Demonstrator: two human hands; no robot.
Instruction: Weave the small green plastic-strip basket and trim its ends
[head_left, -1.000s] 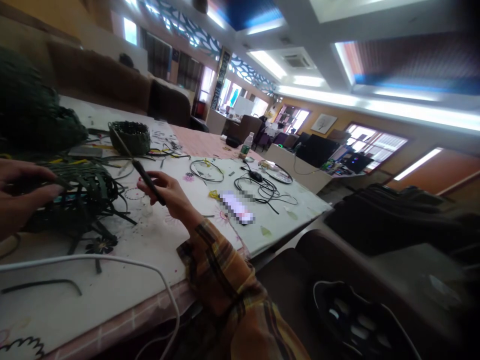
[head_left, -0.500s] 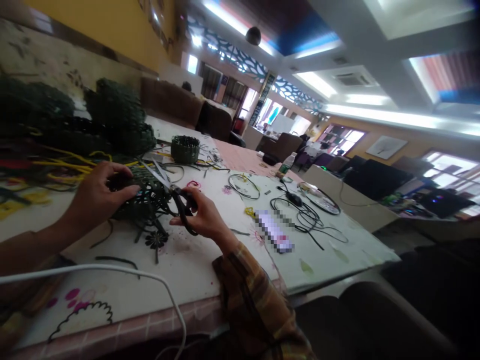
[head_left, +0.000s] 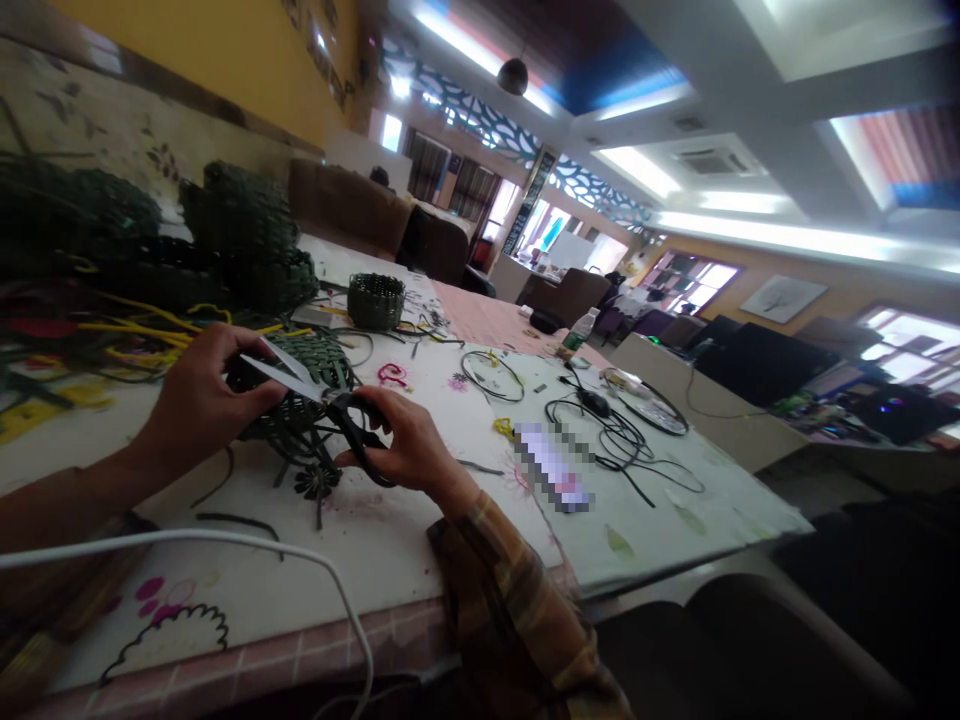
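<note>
My left hand (head_left: 206, 395) grips the near left side of a dark green woven basket (head_left: 319, 360), thumb and fingers closed on its edge. In my right hand (head_left: 409, 440) is a pair of scissors (head_left: 300, 380) with black handles, its blades parted and pointing left over the basket, close to my left thumb. Loose green strips stick out from the basket's near side. Just below them a dark flower-shaped piece (head_left: 316, 482) rests on the white tablecloth (head_left: 360, 560).
Stacked green woven baskets (head_left: 247, 225) stand at the back left, beside yellow strips (head_left: 139, 325). A small round basket (head_left: 376, 300) sits farther back. Coiled black cord (head_left: 611, 430) and a plastic bottle (head_left: 579, 332) lie to the right. A white cable (head_left: 247, 540) crosses the near left.
The scissors have moved left and down, so their parted blades now reach near my left thumb. My left hand keeps its hold on the basket. The view has shifted slightly.
</note>
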